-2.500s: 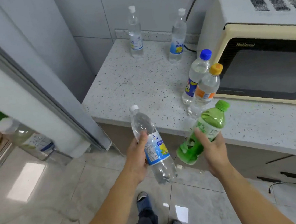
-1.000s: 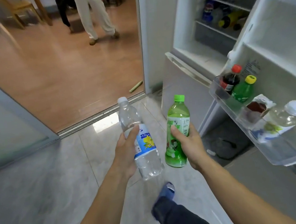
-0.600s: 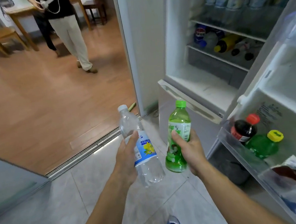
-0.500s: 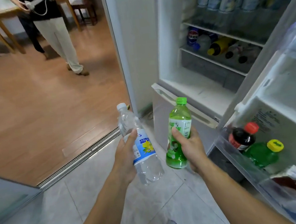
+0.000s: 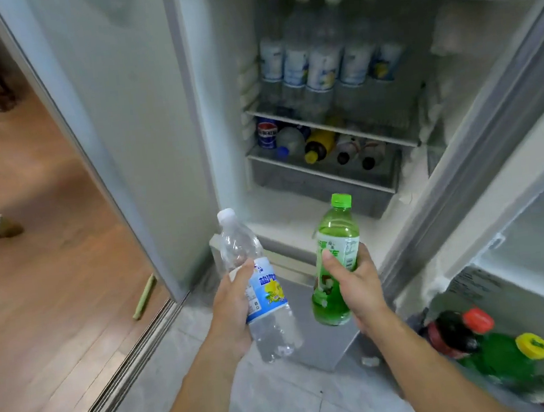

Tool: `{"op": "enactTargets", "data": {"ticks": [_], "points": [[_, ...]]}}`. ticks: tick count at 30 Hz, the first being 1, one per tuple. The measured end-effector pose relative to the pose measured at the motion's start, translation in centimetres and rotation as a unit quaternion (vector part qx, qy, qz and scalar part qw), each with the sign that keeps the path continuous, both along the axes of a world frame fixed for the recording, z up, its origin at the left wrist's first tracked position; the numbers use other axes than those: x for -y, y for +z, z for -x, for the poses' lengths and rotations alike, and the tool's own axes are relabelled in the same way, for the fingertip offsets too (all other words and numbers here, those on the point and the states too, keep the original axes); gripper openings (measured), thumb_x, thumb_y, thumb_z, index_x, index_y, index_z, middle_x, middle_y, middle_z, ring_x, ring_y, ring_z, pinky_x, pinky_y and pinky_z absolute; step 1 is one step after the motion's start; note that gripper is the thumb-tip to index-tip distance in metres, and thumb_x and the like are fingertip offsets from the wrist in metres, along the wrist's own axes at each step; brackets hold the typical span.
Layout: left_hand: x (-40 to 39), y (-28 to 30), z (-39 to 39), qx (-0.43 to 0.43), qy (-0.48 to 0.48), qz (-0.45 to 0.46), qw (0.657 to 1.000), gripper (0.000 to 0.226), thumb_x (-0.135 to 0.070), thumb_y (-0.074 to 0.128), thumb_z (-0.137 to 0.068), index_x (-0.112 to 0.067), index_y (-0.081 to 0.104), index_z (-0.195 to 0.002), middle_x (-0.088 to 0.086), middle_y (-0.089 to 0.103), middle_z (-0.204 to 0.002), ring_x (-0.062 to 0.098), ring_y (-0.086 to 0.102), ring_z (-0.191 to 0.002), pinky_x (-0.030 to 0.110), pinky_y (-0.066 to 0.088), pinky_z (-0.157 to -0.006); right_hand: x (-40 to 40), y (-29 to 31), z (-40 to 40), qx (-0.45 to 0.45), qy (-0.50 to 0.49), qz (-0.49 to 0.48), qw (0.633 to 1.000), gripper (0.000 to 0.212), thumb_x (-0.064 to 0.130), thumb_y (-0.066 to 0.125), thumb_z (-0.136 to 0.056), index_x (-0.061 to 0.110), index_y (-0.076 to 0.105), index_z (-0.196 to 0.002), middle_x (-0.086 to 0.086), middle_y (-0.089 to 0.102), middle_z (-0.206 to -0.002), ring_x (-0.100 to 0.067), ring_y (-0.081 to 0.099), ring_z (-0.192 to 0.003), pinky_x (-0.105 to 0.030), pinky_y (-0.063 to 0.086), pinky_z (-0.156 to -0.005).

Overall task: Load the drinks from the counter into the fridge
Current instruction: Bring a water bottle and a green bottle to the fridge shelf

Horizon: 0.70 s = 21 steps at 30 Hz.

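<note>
Wooden floor [image 5: 48, 296] at left, grey tile [image 5: 278, 403] underfoot. Left hand [image 5: 232, 305] grips clear water bottle [image 5: 255, 284]; right hand [image 5: 356, 284] grips green bottle [image 5: 335, 259], both upright before the open fridge [image 5: 220, 110], whose shelves hold bottles.

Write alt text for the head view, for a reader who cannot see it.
Two hands hold bottles upright before an open fridge: the left hand grips a clear bottle, the right hand a green bottle. Bottles fill the fridge shelves; more stand in the door at right.
</note>
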<state>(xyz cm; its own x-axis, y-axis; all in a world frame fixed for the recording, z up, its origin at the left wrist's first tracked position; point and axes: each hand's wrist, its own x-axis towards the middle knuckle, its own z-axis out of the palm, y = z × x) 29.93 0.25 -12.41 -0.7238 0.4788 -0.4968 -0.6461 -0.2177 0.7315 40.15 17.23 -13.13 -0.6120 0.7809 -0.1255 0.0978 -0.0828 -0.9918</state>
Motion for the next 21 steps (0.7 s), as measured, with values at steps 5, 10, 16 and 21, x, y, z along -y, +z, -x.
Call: {"op": "enactTargets", "data": {"ticks": [5,10,16,21], "points": [[-3.0,3.4,7.2,-0.076,-0.058,-0.021,0.995,0.044,-0.037,0.077,-0.078,-0.018,0.06,-0.115,0.012,0.074,-0.086,0.031,0.073,-0.069,0.043,0.057,-0.062,-1.7,4.3,4.7,-0.023,-0.078,-0.042,0.996,0.026,0.033,0.079,-0.081,0.036,0.061,-0.099,0.01,0.074,-0.092,-0.008,0.072,-0.084,-0.027,0.055,-0.073],[-6.7,6.8,11.2,-0.137,-0.101,-0.051,0.984,0.018,-0.033,0.075,-0.085,-0.03,0.068,-0.101,0.005,0.076,-0.087,0.023,0.075,-0.071,0.037,0.058,-0.057,-4.8,9.0,8.3,-0.046,-0.164,-0.091,0.981,0.034,0.032,0.077,-0.083,0.036,0.057,-0.11,0.014,0.072,-0.095,0.0,0.068,-0.086,-0.02,0.053,-0.071],[-11.8,9.1,13.9,-0.184,-0.146,-0.063,0.97,0.021,-0.032,0.074,-0.087,-0.028,0.065,-0.106,0.004,0.076,-0.093,0.021,0.075,-0.078,0.038,0.061,-0.068,-10.8,13.6,13.0,-0.097,-0.273,-0.135,0.947,0.036,0.033,0.078,-0.083,0.04,0.051,-0.107,0.021,0.066,-0.096,0.014,0.062,-0.081,-0.009,0.048,-0.068],[-15.9,10.5,16.0,-0.204,-0.169,-0.073,0.961,0.028,-0.034,0.074,-0.086,-0.026,0.063,-0.111,0.005,0.076,-0.096,0.022,0.076,-0.079,0.034,0.059,-0.062,-16.8,15.5,16.9,-0.175,-0.313,-0.122,0.925,0.041,0.029,0.075,-0.086,0.028,0.055,-0.122,0.013,0.068,-0.102,0.0,0.067,-0.09,-0.02,0.057,-0.076]]}}
